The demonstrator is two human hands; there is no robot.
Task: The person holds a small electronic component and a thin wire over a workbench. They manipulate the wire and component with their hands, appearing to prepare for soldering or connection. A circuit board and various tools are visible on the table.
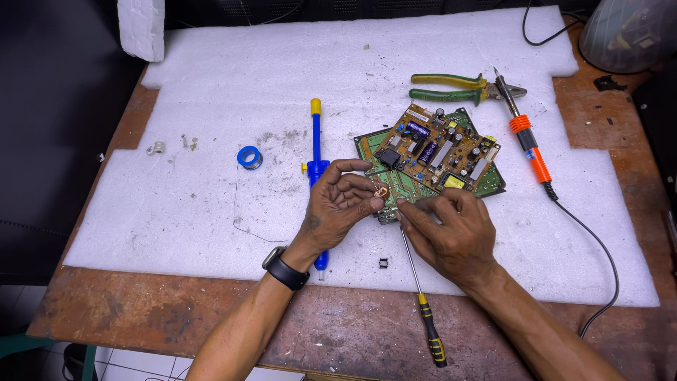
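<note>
- Hands at centre of a white foam sheet point(211, 92) spread over a worn brown surface point(352, 331).
- Left hand point(338, 204), black watch point(285, 269) on the wrist, fingers curled, pinching a small copper coil part point(381, 190) between thumb and fingertips.
- Right hand point(451, 229) just at 3 o'clock of the left, fingers closed around the upper shaft of a screwdriver point(423, 310); yellow-and-black handle pointing toward 6 o'clock, off the foam onto the brown surface.
- Coil held just above the near edge of the circuit boards point(434, 152), a brown populated one stacked on a green one, at 1 o'clock of the hands.
- Blue desoldering pump point(316, 152) with yellow cap running from 12 to 6 o'clock, partly hidden behind the left hand.
- Small dark component point(383, 263) lying on the foam at 6 o'clock of the hands.
- Blue solder spool point(249, 157) at 10 o'clock, thin wire trailing from it.
- Green-and-yellow pliers point(458, 88) at 1 o'clock beyond the boards.
- Orange soldering iron point(529, 141) at 2 o'clock, black cord trailing toward 4 o'clock.
</note>
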